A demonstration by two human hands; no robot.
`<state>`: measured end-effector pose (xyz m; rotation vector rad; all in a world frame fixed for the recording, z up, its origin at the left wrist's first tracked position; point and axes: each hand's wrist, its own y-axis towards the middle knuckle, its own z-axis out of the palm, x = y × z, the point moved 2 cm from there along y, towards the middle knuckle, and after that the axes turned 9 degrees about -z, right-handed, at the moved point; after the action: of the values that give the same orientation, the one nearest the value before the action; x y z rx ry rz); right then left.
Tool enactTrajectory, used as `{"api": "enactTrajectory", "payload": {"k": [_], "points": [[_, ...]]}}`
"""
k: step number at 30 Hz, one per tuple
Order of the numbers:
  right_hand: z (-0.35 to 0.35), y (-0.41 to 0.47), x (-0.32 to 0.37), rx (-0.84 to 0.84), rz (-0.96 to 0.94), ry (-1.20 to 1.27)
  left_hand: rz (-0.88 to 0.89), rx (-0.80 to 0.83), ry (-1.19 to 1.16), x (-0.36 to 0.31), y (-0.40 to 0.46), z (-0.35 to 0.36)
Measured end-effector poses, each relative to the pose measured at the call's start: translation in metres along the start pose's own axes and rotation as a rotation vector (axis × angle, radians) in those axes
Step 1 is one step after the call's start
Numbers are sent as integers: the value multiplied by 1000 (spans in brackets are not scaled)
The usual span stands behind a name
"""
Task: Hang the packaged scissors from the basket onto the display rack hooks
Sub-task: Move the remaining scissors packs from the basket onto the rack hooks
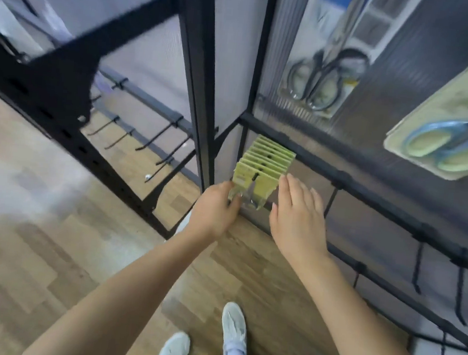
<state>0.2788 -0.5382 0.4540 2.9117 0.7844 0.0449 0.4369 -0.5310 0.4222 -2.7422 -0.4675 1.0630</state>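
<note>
Hanging step: front yellow-green scissors pack (250,188) sits on a low hook of the display rack (348,184), at the near end of a row of like packs (268,159) running back toward the rail.
Pack position: straight ahead of both hands, low on the rack, just right of the black upright post (199,75).
Long axis: card hangs downward from its slot; the hook runs near-to-far, so the row stacks along that line.
Left hand (214,212): fingers curled on the left lower edge of the front pack, pinching it.
Right hand (297,219): fingers straight and spread, flat beside the right edge of the row; touching or just off, cannot tell.
Nearer hand: left, already on the card.
Judgement: next move likely a push far along the hook to seat the pack against the row.
Other stock: black-handled scissors pack (323,80) and blue-handled pack (451,134) hang higher, to the right.
Basket: not in view.
</note>
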Motion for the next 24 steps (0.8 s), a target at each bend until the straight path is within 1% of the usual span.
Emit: {"api": "enactTrajectory", "payload": {"k": [3, 5, 9, 13, 16, 18, 20, 24], "points": [[-25, -10, 5, 59, 33, -47, 146, 24, 131, -15, -20, -29], [-44, -21, 10, 54, 93, -53, 211, 41, 166, -29, -36, -48], [-90, -50, 18, -25, 279, 2, 276, 132, 213, -57, -69, -77], [-135, -93, 25, -51, 430, 65, 443, 178, 336, -95, -105, -84], [-167, -137, 23, -82, 521, 48, 600, 184, 318, -137, -144, -82], [-189, -182, 18, -90, 589, 27, 742, 226, 269, -167, -177, -72], [-202, -221, 15, -110, 645, 0, 837, 265, 209, -188, -204, -63], [-225, -332, 13, -246, 828, -90, 1030, 398, 197, -219, -278, -21]]}}
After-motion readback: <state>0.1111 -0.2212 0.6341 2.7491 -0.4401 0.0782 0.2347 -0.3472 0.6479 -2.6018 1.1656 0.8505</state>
